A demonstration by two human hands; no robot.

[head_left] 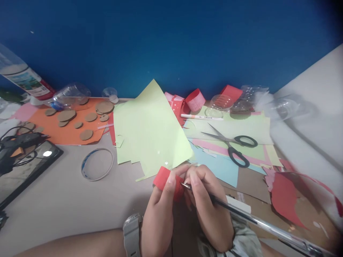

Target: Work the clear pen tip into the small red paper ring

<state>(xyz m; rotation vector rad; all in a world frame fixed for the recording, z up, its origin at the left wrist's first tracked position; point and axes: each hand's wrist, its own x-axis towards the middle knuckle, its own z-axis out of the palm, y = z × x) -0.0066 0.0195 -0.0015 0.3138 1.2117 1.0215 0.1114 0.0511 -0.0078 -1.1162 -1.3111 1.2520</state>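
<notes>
Near the table's front edge, my left hand (160,210) grips a small red paper piece (162,177) between thumb and fingers; a watch is on that wrist. My right hand (209,203) is closed round a black and clear pen (241,213), its metal tip touching or very near the red piece. The two hands' fingertips meet at the paper. Just behind them lies a large light green sheet (150,128). Open black-handled scissors (230,141) rest on papers to the right. My fingers partly hide the red piece.
At the left are a tape ring (97,164), an orange sheet (57,132) with cardboard discs, a dark tablet-like device (24,178) and a bottle (29,80). Red paper rings (195,100), a marker (200,117) and clear plastic pieces stand near the blue wall. Red scraps (286,198) lie right.
</notes>
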